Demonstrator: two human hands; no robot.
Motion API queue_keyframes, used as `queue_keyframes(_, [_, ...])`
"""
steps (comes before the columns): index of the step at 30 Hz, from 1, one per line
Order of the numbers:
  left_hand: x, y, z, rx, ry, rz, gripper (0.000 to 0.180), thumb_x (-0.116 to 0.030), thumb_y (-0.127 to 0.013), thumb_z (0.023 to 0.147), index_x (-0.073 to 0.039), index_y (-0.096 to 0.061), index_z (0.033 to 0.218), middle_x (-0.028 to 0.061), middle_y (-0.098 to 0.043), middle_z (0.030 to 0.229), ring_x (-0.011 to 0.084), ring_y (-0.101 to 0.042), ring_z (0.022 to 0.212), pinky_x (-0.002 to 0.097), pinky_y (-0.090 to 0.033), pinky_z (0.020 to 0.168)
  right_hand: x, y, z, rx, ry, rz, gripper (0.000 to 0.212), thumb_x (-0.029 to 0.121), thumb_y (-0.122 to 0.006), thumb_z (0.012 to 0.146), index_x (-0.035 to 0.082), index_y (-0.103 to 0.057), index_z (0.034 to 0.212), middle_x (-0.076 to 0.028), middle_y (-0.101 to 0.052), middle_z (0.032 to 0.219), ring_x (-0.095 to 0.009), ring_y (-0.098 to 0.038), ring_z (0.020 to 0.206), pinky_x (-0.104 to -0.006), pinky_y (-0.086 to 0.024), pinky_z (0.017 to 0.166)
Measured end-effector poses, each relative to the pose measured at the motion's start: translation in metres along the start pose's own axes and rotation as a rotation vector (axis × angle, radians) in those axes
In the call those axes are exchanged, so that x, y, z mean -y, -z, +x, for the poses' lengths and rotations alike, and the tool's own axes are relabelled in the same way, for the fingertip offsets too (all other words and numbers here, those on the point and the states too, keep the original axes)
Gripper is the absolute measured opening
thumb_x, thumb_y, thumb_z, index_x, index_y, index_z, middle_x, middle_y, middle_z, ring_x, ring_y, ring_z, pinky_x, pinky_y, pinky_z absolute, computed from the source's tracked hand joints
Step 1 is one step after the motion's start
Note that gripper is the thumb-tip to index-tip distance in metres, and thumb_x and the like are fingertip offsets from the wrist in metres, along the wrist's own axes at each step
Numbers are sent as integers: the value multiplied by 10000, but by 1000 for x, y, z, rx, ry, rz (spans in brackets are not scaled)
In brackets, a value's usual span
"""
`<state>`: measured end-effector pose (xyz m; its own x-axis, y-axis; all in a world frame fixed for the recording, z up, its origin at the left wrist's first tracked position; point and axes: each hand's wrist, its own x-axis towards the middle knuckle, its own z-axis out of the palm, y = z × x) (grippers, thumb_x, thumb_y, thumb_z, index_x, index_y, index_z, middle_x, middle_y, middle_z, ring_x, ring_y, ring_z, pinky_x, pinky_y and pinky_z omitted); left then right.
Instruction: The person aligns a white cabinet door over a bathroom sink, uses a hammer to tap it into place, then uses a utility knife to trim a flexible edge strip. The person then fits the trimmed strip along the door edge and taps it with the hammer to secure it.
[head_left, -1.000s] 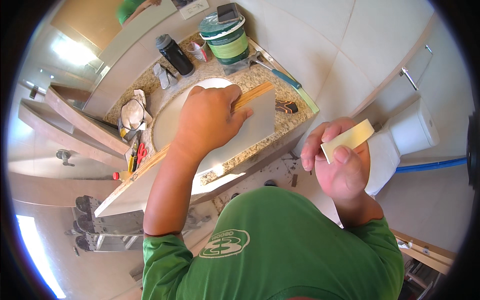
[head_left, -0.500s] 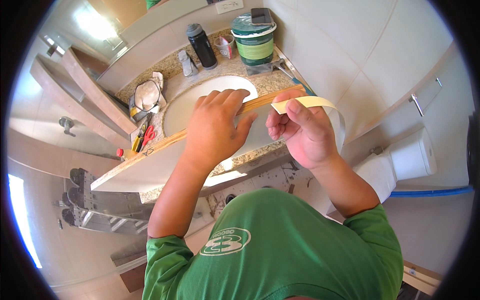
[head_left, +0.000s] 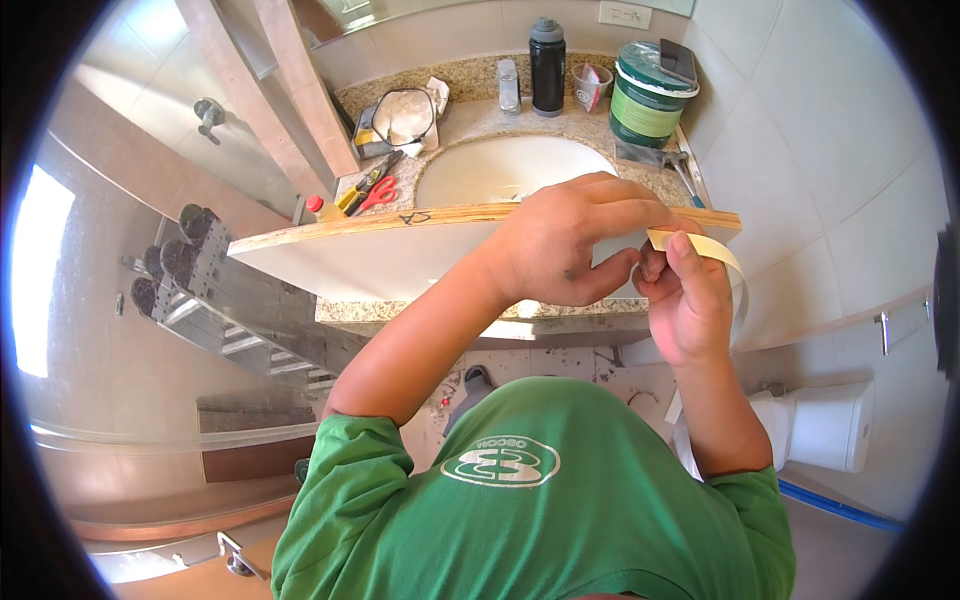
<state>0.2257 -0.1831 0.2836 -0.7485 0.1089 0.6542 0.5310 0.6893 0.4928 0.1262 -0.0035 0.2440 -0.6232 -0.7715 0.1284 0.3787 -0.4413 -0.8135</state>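
Note:
A white-faced plywood board [head_left: 400, 260] stands on edge across the sink counter, its raw layered edge facing up. My right hand [head_left: 690, 310] is closed, pinching the end of a thin cream-yellow edge-banding strip [head_left: 712, 250] between thumb and fingers. The strip curls down behind that hand, showing a whitish side. My left hand [head_left: 570, 240] lies over the board's upper edge near its right end. Its index finger stretches toward the strip's end, with the thumb apart below. Whether the left fingertips touch the strip I cannot tell.
Behind the board are a sink [head_left: 510, 165], black bottle [head_left: 547, 70], green bucket [head_left: 640, 110] with a phone [head_left: 678, 60] on top, and a hammer [head_left: 683, 175]. Red-handled scissors [head_left: 380, 193] lie left. A folded ladder [head_left: 235, 310] stands left, a toilet [head_left: 825, 425] right.
My left hand has moved right along the board's edge, close to my right hand. The right hand still pinches the strip. The view has turned, shifting the counter rightward.

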Motion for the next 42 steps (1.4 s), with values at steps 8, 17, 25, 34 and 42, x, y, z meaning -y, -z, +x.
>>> queue_keyframes(8, [10,-9,-5,-149,-101,57,343,36,-795,817,-40,-764,1150,130,-783,1136,323,-739,944,401,-595,841,-2,-6,5,12,-49,4,323,327,-664,1075,18,-665,1170,-17,-618,900,-114,-555,792,-283,-469,710])
queue_keyframes(17, [12,-9,-1,-257,111,147,63,-98,-720,950,-39,-705,933,140,-695,842,354,-674,760,437,-546,658,-9,30,-31,-110,266,-945,308,246,-774,988,-2,-666,1134,-51,-651,984,-152,-566,833,-281,-476,765])
queue_keyframes(25, [3,-4,7,-265,380,56,220,-216,-688,1023,-24,-699,917,166,-647,733,349,-601,641,423,-491,610,-52,75,-51,-2,-107,-826,514,78,-815,914,-5,-588,1368,-70,-678,1135,-108,-619,1020,-290,-517,873])
queue_keyframes(34, [5,-2,6,-309,542,-56,403,-375,-614,1100,6,-713,1014,72,-658,807,145,-609,746,331,-500,685,125,60,-53,-57,235,-1033,442,126,-785,968,17,-665,1379,8,-649,1100,-39,-541,891,-192,-435,748])
queue_keyframes(42, [4,10,-13,-373,375,466,345,-381,-676,1015,-43,-744,995,131,-721,900,363,-677,815,435,-529,758,206,-20,-7,-68,250,-1292,423,262,-712,1037,30,-689,1390,79,-604,834,4,-422,664,-189,-320,564])
